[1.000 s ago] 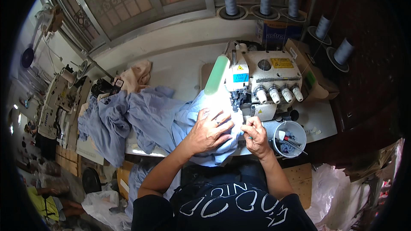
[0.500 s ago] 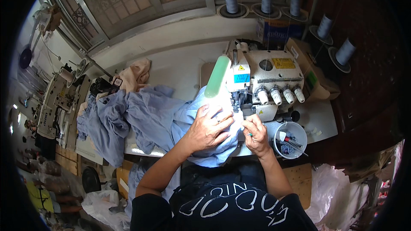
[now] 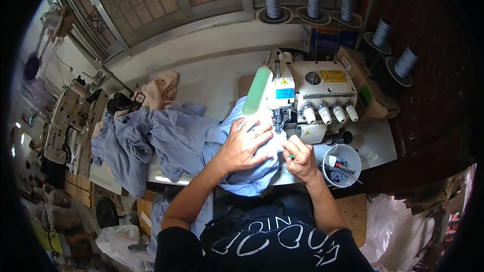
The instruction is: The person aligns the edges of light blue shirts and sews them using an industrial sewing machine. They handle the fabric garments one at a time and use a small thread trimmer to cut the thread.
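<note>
My left hand lies flat with spread fingers on light blue fabric, pressing it down just left of the needle area of a white overlock sewing machine. My right hand is closed on a small green-tipped tool at the fabric's edge, directly in front of the machine. The fabric spills left across the white table and hangs over its front edge. A pale green tube lamp sticks out over the fabric from the machine's left side.
A round white tub with small tools stands right of my right hand. Several grey thread cones line the back and right. A peach cloth lies at the table's left, another sewing machine beyond it. Plastic bags lie on the floor.
The camera has shifted slightly. Both hands stay on the fabric at the machine; my left hand's fingers have crept a little toward the needle.
</note>
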Available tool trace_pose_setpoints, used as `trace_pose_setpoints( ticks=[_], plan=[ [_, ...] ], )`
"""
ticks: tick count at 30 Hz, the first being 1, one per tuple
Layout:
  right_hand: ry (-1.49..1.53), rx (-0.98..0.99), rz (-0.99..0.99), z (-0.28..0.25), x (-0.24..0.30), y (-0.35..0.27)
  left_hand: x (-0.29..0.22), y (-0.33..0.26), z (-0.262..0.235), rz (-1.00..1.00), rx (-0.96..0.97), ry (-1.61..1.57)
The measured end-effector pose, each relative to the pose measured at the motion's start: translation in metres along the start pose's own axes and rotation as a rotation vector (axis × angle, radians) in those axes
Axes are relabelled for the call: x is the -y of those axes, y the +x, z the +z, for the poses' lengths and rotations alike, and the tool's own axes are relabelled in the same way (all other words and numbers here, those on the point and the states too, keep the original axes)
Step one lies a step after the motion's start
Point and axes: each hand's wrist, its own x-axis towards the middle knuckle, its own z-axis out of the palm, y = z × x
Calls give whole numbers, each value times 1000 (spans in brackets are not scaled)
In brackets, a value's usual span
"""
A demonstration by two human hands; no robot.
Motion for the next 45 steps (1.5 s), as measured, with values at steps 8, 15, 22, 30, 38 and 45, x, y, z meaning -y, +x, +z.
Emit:
trace_pose_setpoints(
  ticks=[8, 15, 22, 30, 38, 45],
  plan=[
    [-61, 12, -46, -2, -2, -5, -33, -11, 5, -71, -64, 4],
    [-128, 153, 64, -11, 16, 5, -20, -7, 14, -293, -211, -189],
    [-39, 271, 498, -25, 52, 1, 28, 7, 28, -313, -143, -361],
    [-544, 340, 699, -134, 53, -31, 11, -11, 27, -346, -294, -175],
    [-960, 549, 551, -128, 13, -47, -11, -34, 17, -421, -248, -162],
    [-925, 297, 382, -123, 13, -65, -19, -52, 21, -455, -227, -129]
  ],
)
